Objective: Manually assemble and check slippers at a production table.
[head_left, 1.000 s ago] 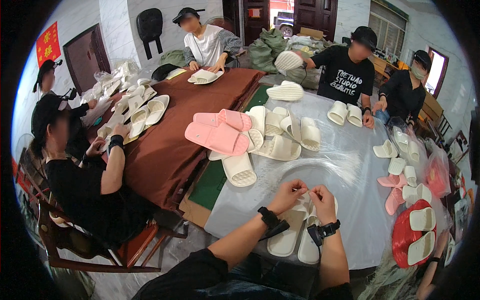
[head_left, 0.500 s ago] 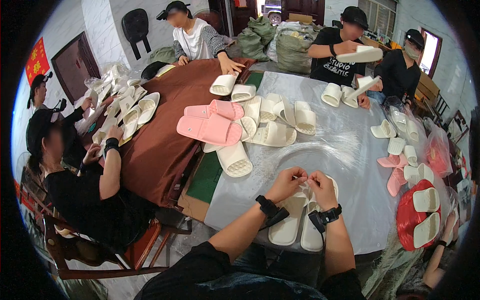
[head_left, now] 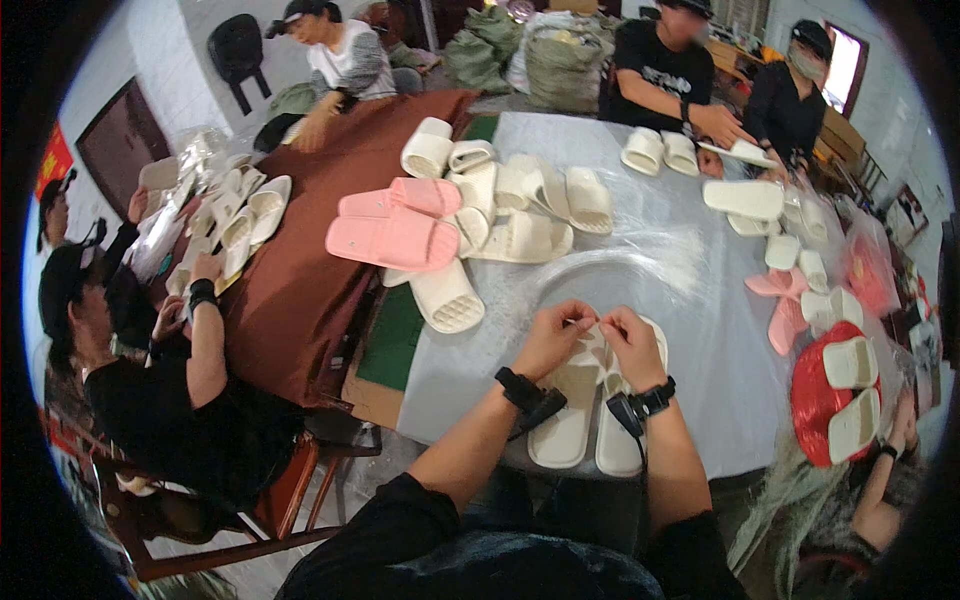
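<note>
A pair of cream slippers lies side by side at the table's near edge, the left slipper (head_left: 558, 437) and the right slipper (head_left: 620, 447) with their soles' heel ends toward me. Over their straps my left hand (head_left: 553, 338) and my right hand (head_left: 634, 345) meet, thumbs and fingertips pinched close together. Whatever sits between the fingertips is too small to make out. Both wrists wear black strapped devices. Just beyond my hands, a curved bundle of clear thin strands (head_left: 655, 268) rests on the grey-white table cover (head_left: 450, 390).
A heap of cream slippers (head_left: 448, 298) with a pink pair (head_left: 395, 240) on top lies ahead left. A brown cloth (head_left: 310, 240) covers the adjoining table, where co-workers handle slippers. More slippers and a red bundle (head_left: 815, 400) lie along the right. A wooden chair (head_left: 300, 510) stands lower left.
The whole view has shifted slightly. My hands stay pinched together over the pair. The co-worker at back left has drawn a hand away from the heap; the one at back right has lowered a slipper.
</note>
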